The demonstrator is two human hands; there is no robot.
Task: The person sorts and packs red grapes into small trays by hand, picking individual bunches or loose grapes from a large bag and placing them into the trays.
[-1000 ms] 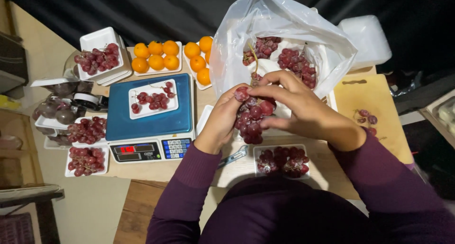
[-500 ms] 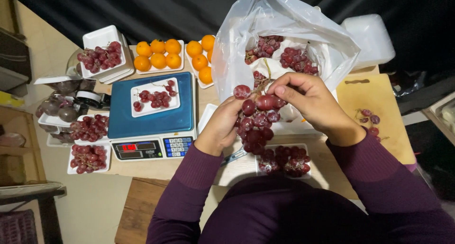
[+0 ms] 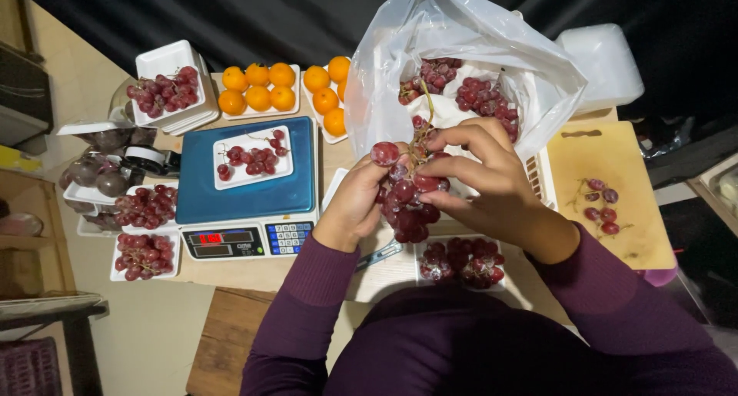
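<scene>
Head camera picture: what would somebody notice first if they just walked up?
Probably the bunch of red grapes in the middle, held up by the left hand and the right hand. Behind them gapes a white plastic bag with more grapes inside. To the left sits a blue scale, with bright oranges beyond.

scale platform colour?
Blue, under a white tray of red grapes; the scale platform shows best in the head view.
</scene>
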